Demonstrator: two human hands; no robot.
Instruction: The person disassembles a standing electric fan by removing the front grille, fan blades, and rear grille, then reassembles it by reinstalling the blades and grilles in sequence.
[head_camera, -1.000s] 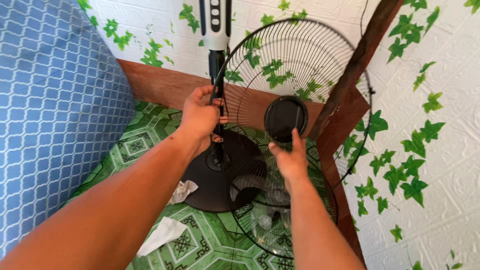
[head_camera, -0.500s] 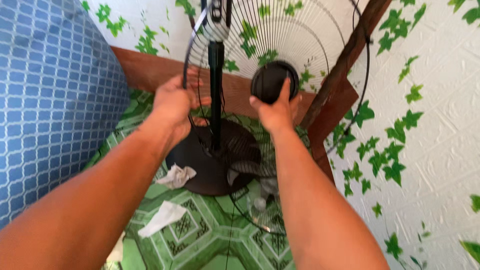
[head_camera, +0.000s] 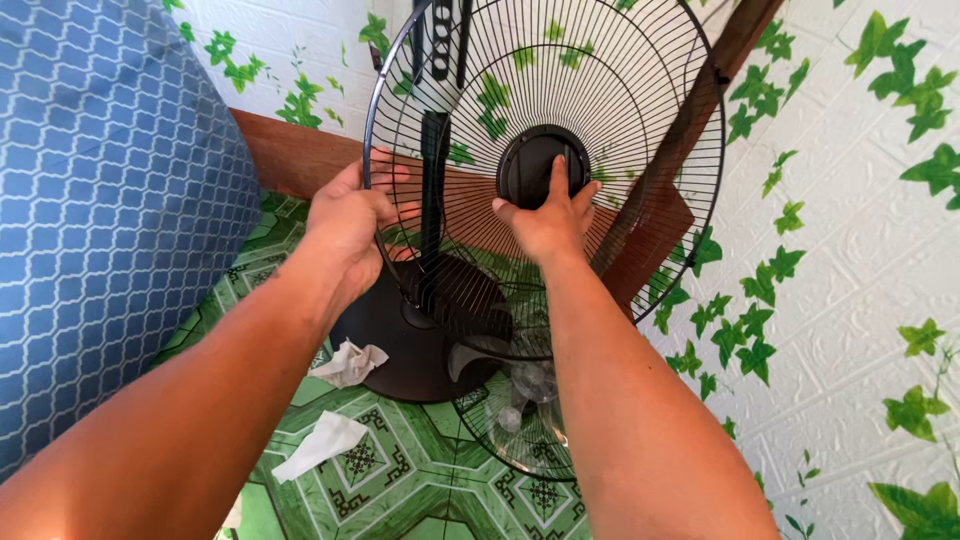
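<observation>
Fan grille (head_camera: 620, 140), round and made of thin black wire, is up in front of us, held in the air near the wall. Our left hand (head_camera: 350, 225) grips its rim on the left side, with the fingers curled tight around the wire edge. Our right hand (head_camera: 548, 218) rests flat on the black round cap (head_camera: 540, 160) in the middle of the grille, fingers spread a little and one finger pointing up over the cap. That hand presses on the cap and is not closed around anything.

Behind the grille we see the black fan pole (head_camera: 432, 180) standing upright. It goes down to a big round black base (head_camera: 400, 345) on the floor. Another wire grille (head_camera: 520, 430) lies low on the floor, just beside the base, and clear fan blades (head_camera: 525, 385) show through its wires.

The floor (head_camera: 400, 470) has a green pattern with squares and stars. Two crumpled white tissues lie on it: one (head_camera: 350, 362) touches the edge of the base, and the other (head_camera: 322, 445) lies a bit nearer to us. On our left is a big blue cushion (head_camera: 110, 200) with a white lattice pattern. The wall (head_camera: 850, 250) on our right is white with green ivy leaves on it. A brown wooden board (head_camera: 300, 155) runs along the bottom of the far wall, and a brown wooden beam (head_camera: 730, 50) leans across the corner.
</observation>
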